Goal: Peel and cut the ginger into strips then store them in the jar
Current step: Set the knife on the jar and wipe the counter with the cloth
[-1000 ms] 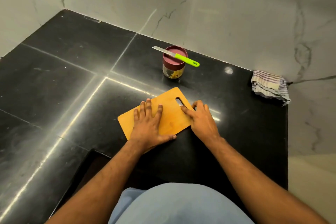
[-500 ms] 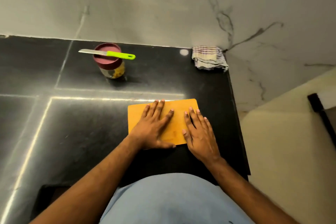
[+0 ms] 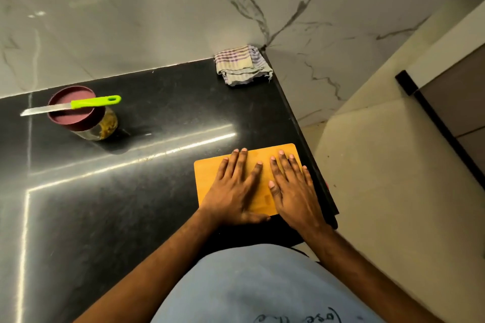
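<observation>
An orange cutting board (image 3: 207, 181) lies on the black counter near its right edge. My left hand (image 3: 235, 189) rests flat on the board's middle with fingers straight. My right hand (image 3: 291, 189) lies flat beside it on the board's right part. At the far left stands a glass jar (image 3: 89, 120) with a dark red lid, something yellowish inside. A knife (image 3: 78, 104) with a green handle lies across the lid, blade pointing left. No ginger is in view.
A folded striped cloth (image 3: 241, 64) sits at the counter's (image 3: 157, 217) far right corner against the marble wall. The counter's right edge (image 3: 309, 144) drops to a pale floor. A dark bar (image 3: 441, 126) on a cabinet stands at the right.
The view has swung to the right, so the jar and knife now appear far left. Both hands stay flat on the board, which has turned square and sits close to the counter's right edge.
</observation>
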